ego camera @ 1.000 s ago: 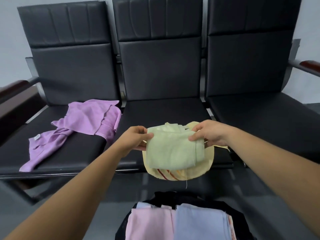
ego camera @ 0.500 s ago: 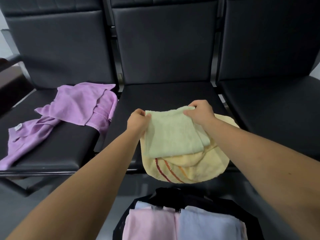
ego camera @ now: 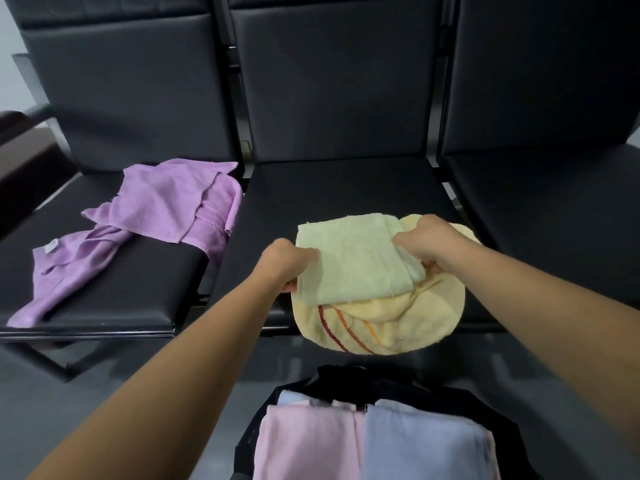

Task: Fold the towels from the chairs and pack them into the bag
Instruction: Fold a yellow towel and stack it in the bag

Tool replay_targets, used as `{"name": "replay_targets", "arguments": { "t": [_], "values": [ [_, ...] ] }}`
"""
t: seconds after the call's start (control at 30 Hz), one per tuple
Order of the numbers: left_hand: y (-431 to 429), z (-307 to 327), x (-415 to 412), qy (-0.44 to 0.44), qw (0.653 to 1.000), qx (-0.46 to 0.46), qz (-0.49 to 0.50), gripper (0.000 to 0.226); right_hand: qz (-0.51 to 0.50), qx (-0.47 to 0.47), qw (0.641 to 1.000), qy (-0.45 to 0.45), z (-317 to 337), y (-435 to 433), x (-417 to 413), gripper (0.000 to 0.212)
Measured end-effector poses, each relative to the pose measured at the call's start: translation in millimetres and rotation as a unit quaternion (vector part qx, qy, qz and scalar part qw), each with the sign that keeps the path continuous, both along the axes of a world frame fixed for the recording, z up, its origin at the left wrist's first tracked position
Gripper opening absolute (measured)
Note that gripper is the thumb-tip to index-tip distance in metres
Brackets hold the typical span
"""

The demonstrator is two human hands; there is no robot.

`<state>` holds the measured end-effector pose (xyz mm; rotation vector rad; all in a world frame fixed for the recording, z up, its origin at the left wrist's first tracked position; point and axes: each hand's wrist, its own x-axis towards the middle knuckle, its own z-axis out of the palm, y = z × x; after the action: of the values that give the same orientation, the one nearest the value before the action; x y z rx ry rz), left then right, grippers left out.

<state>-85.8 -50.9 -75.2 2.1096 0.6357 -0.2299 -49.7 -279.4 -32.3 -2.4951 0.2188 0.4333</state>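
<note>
Both hands' grip pinches the green towel point(ego camera: 353, 261) over the yellow towel point(ego camera: 381, 323), purple towel point(ego camera: 156, 216) well left.

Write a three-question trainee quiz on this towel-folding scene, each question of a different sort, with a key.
1. True or false: the purple towel is already folded.
2. Which towel do the left hand and right hand hold? A pink, B pale green, C blue
3. Fill in: the yellow towel lies beneath the ___ towel.

Key
1. False; it lies crumpled on the left chair.
2. B, the pale green towel.
3. Pale green. The pink towel and blue towel sit in the bag.
</note>
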Motion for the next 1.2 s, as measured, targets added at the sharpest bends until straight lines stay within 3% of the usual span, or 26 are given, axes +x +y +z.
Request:
{"name": "replay_targets", "arguments": {
  "t": [0.2,0.3,0.53,0.73,0.8,0.87,1.0,1.2],
  "values": [
    [-9.5,8.6,-11.8,0.031,0.996,-0.085,0.027,0.027,-0.062,0.074,0.993,0.069,5.0,9.0,-15.1,0.03],
    [-10.4,10.1,-15.4,0.038,0.99,-0.127,0.048,0.041,-0.084,0.111,0.987,0.077,1.4,12.5,-18.2,0.032],
    [-15.1,15.0,-13.7,-0.022,0.968,-0.236,0.084,0.047,-0.158,0.196,0.952,0.175,-1.7,12.2,-16.4,0.035],
    [-16.3,31.7,-10.4,-0.077,0.939,-0.319,0.107,0.036,-0.181,0.501,0.845,0.046,10.9,14.8,-14.1,0.044],
    [-13.8,41.9,-13.6,-0.084,0.923,-0.357,0.118,0.04,-0.176,0.576,0.797,0.037,19.0,13.7,-19.6,0.037],
    [-12.1,55.5,-20.9,-0.091,0.899,-0.413,0.113,0.041,-0.161,0.608,0.777,0.025,26.2,11.8,-26.5,0.032],
    [-12.8,79.4,-50.1,-0.099,0.857,-0.498,0.083,0.039,-0.103,0.639,0.762,0.019,34.0,0.9,-48.3,0.042],
    [-19.4,75.1,-112.2,-0.067,0.882,-0.465,0.03,0.027,-0.071,0.603,0.789,0.09,30.3,-32.4,-105.7,0.04]
  ]
}}
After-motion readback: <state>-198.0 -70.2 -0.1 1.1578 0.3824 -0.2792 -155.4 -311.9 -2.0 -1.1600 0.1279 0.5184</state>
